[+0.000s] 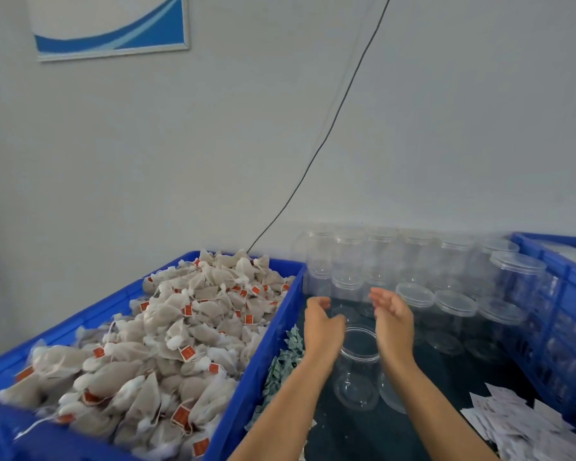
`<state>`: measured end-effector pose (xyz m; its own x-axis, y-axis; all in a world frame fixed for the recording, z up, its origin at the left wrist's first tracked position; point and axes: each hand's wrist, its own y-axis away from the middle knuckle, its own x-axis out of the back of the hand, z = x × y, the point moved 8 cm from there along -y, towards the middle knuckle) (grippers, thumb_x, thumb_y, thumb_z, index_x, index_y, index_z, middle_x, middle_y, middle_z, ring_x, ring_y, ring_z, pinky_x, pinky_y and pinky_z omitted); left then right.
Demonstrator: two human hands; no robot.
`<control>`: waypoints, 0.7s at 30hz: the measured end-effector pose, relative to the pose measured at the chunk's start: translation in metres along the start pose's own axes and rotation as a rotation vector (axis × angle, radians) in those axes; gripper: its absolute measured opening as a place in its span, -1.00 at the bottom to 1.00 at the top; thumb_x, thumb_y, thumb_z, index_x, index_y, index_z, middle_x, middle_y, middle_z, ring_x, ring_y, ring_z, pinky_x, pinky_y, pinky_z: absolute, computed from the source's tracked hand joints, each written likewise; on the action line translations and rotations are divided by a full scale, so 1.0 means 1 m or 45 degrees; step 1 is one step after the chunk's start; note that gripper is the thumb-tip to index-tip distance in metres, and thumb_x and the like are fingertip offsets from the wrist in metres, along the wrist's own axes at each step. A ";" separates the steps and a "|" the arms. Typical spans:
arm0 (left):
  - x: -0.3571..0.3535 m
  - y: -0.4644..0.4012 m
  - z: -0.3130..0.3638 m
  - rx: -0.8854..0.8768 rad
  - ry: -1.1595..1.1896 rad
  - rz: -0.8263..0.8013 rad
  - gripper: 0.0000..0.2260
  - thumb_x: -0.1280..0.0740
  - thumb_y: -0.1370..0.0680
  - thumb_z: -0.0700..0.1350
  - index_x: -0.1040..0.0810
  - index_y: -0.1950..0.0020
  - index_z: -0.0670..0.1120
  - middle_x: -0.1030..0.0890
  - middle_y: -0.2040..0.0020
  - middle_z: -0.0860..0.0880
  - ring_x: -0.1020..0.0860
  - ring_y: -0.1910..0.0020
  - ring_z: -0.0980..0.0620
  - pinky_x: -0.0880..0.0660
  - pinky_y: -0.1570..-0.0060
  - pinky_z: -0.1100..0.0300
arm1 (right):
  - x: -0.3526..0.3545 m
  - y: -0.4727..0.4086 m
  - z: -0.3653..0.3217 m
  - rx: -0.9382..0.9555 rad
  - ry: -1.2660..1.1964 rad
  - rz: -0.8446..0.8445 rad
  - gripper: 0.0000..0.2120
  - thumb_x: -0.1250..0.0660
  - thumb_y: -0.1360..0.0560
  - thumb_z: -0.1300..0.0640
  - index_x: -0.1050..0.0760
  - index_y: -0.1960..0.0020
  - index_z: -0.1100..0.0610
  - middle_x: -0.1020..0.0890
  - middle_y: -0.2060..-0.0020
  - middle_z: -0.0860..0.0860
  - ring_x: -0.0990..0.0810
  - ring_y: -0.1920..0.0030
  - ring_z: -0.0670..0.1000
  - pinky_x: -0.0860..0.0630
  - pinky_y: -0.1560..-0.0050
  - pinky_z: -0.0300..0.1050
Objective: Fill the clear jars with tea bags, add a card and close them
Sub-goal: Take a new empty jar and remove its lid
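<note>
Two bare hands, left hand (321,327) and right hand (393,322), flank an open, empty clear plastic jar (359,364) standing on the dark desk (429,371); fingers loosely spread, holding nothing. Beige tea bags (167,331) heap in the blue crate (263,354) just left. Steadying the jar should ease filling.

We see a framed blue-and-white picture (110,24) on the grey wall (446,128), with a black cable (330,134) slanting down to its right.

Blue crate (273,331) holds beige tea bags (167,341) with orange-red tags (187,353); clear jars (359,361); white cards (519,424); dark tabletop (423,424).
</note>
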<state>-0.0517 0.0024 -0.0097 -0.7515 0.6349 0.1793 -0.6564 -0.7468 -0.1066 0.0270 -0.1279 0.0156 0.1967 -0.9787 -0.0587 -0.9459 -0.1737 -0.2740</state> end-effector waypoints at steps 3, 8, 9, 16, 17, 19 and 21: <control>0.022 -0.002 0.027 -0.048 -0.041 0.040 -0.69 -0.28 -0.54 -0.26 -0.40 -0.25 -0.05 -0.50 -0.18 0.03 -0.45 0.01 0.18 -0.35 0.13 0.41 | -0.036 0.007 -0.013 -0.003 -0.121 -0.072 -0.70 -0.12 -0.54 0.42 -0.54 -0.07 0.16 -0.63 -0.06 0.09 -0.56 -0.11 0.05 -0.47 -0.17 -0.02; 0.088 -0.012 0.035 -0.052 -0.259 0.117 -0.72 -0.28 -0.54 -0.20 -0.45 -0.25 -0.06 -0.56 -0.16 0.02 -0.55 -0.07 0.03 -0.48 -0.04 0.17 | -0.099 0.029 -0.025 -0.019 -0.187 -0.231 -0.70 -0.14 -0.52 0.42 -0.54 0.02 0.09 -0.64 0.01 0.05 -0.58 -0.03 0.03 -0.50 -0.11 0.01; 0.105 -0.014 0.033 -0.053 -0.298 0.141 -0.72 -0.27 -0.53 -0.20 -0.47 -0.24 -0.06 -0.57 -0.13 0.02 -0.56 -0.03 0.03 -0.50 0.01 0.16 | -0.113 0.034 -0.026 -0.027 -0.184 -0.276 -0.68 -0.12 -0.51 0.43 -0.54 0.02 0.10 -0.64 0.02 0.06 -0.59 -0.02 0.05 -0.51 -0.10 0.02; 0.232 -0.032 0.000 -0.035 -1.304 0.341 -0.54 -0.36 -0.52 -0.12 -0.34 -0.39 -0.08 -0.41 -0.35 -0.15 -0.38 -0.34 -0.16 -0.39 -0.30 -0.01 | -0.218 0.080 -0.012 -0.083 0.153 -0.792 -0.69 -0.12 -0.52 0.35 -0.49 -0.12 0.08 -0.59 -0.06 0.05 -0.59 0.04 0.01 -0.59 0.00 -0.04; 0.244 -0.035 -0.009 0.036 -1.457 0.319 -0.42 -0.40 -0.51 -0.03 -0.25 -0.46 -0.05 -0.32 -0.43 -0.19 -0.28 -0.43 -0.21 -0.29 -0.38 -0.09 | -0.232 0.087 -0.008 -0.097 0.228 -0.892 -0.67 -0.13 -0.52 0.34 -0.47 -0.19 0.08 -0.56 -0.09 0.05 -0.56 0.08 -0.05 -0.56 0.06 -0.12; 0.263 -0.039 -0.032 0.192 -1.562 0.213 -0.15 -0.45 -0.43 0.16 -0.03 -0.55 0.02 -0.13 -0.53 -0.25 -0.10 -0.52 -0.28 -0.12 -0.45 -0.18 | -0.257 0.101 0.002 -0.128 0.353 -1.080 -0.59 -0.14 -0.52 0.36 -0.39 -0.32 0.09 -0.50 -0.13 0.03 -0.50 0.12 -0.13 -0.50 0.13 -0.22; 0.271 -0.043 -0.055 0.308 -1.535 0.099 0.01 -0.48 -0.35 0.27 0.11 -0.57 0.08 0.01 -0.57 -0.25 -0.01 -0.54 -0.30 -0.04 -0.46 -0.21 | -0.275 0.112 0.011 -0.122 0.449 -1.222 -0.48 -0.15 -0.50 0.38 -0.31 -0.42 0.08 -0.45 -0.17 0.03 -0.50 0.03 -0.11 -0.48 0.10 -0.23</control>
<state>-0.2308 0.2178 -0.0107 -0.1622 0.0945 0.9822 -0.4869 -0.8734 0.0036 -0.1305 0.1235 -0.0099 0.8087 -0.3964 0.4345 -0.4496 -0.8929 0.0221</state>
